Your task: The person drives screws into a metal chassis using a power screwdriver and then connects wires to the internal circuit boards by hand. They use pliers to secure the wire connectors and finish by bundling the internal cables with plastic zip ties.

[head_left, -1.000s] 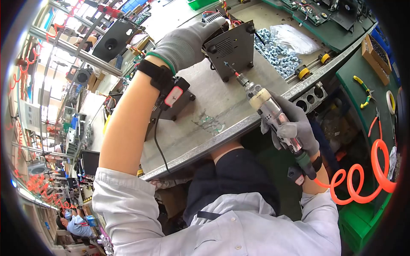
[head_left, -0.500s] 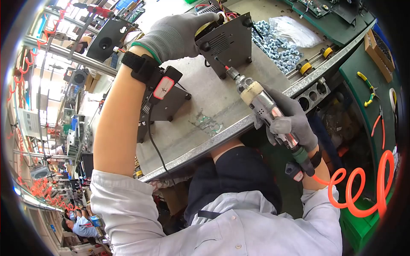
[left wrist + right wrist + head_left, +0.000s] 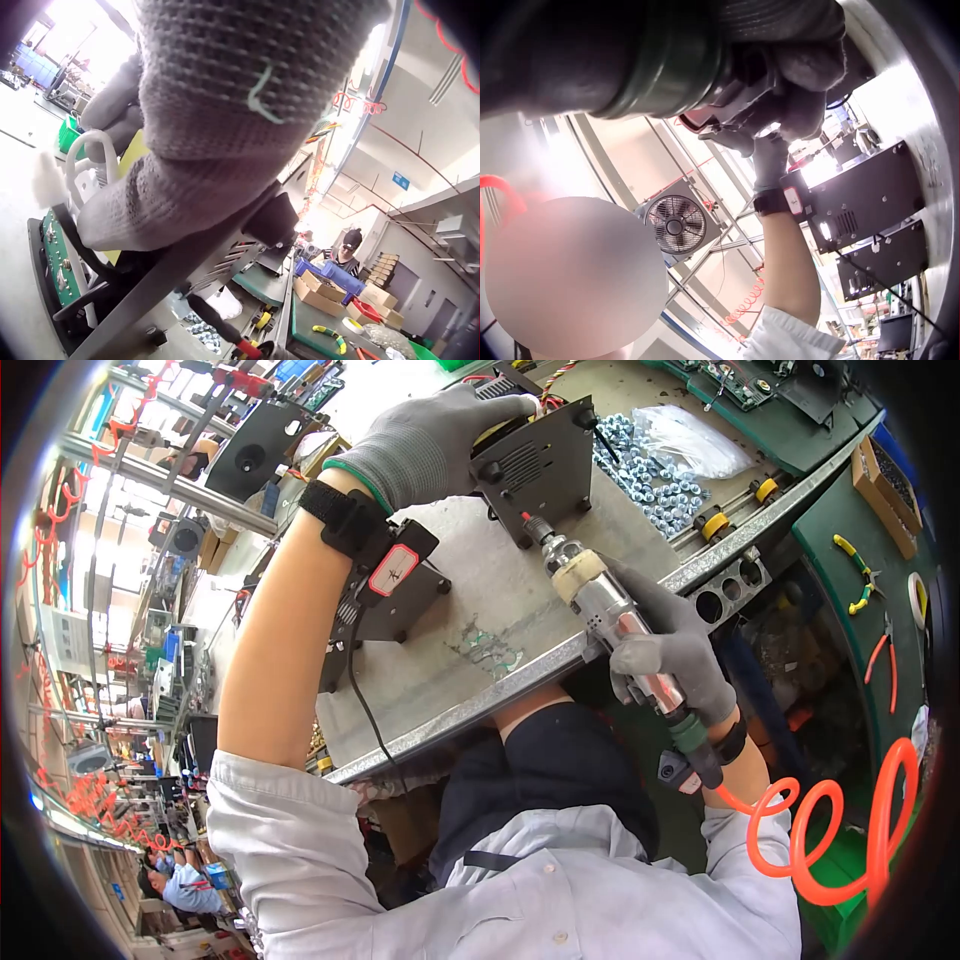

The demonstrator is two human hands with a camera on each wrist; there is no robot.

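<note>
My gloved left hand (image 3: 425,445) grips the upper left edge of a black metal case (image 3: 545,465) with a slotted panel and dark feet. In the left wrist view its fingers (image 3: 120,217) curl over the edge, beside a white cable loop (image 3: 94,139) and a green circuit board (image 3: 58,259). My gloved right hand (image 3: 675,650) holds an air screwdriver (image 3: 605,600), fingers wrapped around its silver body. The driver tilts up and left, its bit right at the lower left of the slotted panel. Another black case (image 3: 400,605) lies below my left wrist.
Small shiny metal fasteners (image 3: 650,480) lie heaped right of the case, beside a clear plastic bag (image 3: 690,440). A coiled orange air hose (image 3: 820,860) trails from the driver. Yellow-handled pliers (image 3: 860,575), red-handled pliers (image 3: 885,660) and a cardboard box (image 3: 890,505) are on the green right-hand surface.
The screwdriver has moved up and left, its bit going from beside the panel to its lower left. My left hand and the case shifted left, then slightly back. The hose has swung lower.
</note>
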